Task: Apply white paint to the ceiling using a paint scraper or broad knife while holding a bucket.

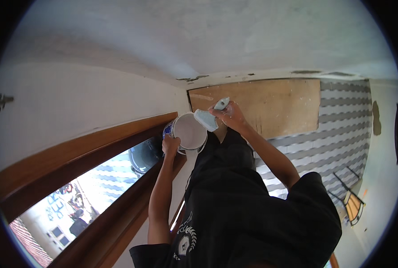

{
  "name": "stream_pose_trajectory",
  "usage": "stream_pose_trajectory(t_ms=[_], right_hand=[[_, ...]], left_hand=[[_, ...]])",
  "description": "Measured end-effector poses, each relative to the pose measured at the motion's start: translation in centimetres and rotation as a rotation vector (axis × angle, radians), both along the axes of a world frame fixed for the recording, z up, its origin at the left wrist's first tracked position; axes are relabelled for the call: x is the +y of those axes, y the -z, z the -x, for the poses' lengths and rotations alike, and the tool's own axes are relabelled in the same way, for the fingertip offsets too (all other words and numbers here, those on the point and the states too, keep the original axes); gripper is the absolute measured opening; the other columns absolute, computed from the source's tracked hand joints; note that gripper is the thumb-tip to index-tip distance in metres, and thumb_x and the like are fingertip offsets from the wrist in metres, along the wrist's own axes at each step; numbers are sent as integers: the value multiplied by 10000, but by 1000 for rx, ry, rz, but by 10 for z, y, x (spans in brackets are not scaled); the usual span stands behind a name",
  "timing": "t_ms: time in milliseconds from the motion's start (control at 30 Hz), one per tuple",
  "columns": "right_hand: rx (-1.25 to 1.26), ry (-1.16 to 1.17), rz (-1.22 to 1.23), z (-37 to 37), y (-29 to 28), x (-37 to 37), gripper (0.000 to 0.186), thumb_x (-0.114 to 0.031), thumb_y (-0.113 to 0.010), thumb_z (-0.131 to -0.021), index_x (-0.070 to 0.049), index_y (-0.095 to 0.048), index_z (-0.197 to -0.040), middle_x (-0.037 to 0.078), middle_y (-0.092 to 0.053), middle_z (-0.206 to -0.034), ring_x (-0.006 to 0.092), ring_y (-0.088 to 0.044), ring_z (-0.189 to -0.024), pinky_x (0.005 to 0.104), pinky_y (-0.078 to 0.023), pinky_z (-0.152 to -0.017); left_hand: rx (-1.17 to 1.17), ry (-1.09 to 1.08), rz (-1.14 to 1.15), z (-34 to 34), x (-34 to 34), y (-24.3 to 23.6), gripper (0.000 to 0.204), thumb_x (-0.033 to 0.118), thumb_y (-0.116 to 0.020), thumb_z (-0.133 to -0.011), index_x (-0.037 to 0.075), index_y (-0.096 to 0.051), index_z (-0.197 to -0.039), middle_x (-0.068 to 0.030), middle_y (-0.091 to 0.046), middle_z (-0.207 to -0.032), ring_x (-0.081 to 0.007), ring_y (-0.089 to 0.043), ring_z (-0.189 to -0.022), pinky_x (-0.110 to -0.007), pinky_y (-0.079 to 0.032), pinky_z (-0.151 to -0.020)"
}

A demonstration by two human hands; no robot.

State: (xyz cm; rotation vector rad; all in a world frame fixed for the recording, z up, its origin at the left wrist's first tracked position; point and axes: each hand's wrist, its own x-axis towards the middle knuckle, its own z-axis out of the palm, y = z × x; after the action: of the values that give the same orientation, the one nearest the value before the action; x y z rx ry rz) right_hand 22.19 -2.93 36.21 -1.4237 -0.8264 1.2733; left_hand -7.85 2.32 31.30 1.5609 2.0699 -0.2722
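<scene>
Clasping the bucket [168, 130] by its near left side with the left grip [171, 144], hooking over the rim there. Pinching the brush [208, 118] low on its pale handle with the right grip [230, 115], aiming the white bristles left of that grip, toward the bucket's mouth. Keeping the brush beyond and to the right of the left grip, by the far right part of the rim.

Probably loading the brush or wiping off excess. For doing this well: steadying the bucket firmly and holding it level; dipping just the bristle ends; pressing each face lightly against the inner rim, shedding drips inside rather than over the board [270, 107] beyond the right grip; leaving that wrist loose for turning.

Losing most left fingers behind the bucket, and its base too, so leaving unclear any support from the frame [96, 140] left of the left grip. Failing to tell, at the overlap of bristles and rim, touching from hovering. Seeing mostly one pale tone inside, so finding the fill level hard to judge.
</scene>
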Motion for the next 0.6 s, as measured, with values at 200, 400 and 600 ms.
stream_pose_trajectory(t_ms=[200,400,600], right_hand=[[-121,-82,-31,9,16,-4,235,-251,-724,-811,-30,-719,-891,117,-700,-757,194,-663,-680,340,-502,-642],[3,-159,5,13,5,-4,235,-258,-702,-820,-28,-704,-867,118,-690,-723,195,-665,-669,352,-502,-623],[156,-79,166,38,29,-11,212,-235,-669,-837,-35,-672,-908,143,-677,-742,234,-670,-667,366,-510,-635]], left_hand=[[205,177,-20,-15,-4,-16,394,216,-564,-733,48,-603,-1086,-242,-666,-1061,-420,-641,-996,-533,-505,-844],[174,314,-273,-22,-7,-37,287,169,-563,-714,56,-641,-966,-245,-677,-839,-450,-655,-812,-539,-525,-747],[-42,176,-391,-44,-15,-70,262,183,-596,-667,25,-609,-875,-241,-653,-850,-449,-635,-840,-547,-482,-741]])
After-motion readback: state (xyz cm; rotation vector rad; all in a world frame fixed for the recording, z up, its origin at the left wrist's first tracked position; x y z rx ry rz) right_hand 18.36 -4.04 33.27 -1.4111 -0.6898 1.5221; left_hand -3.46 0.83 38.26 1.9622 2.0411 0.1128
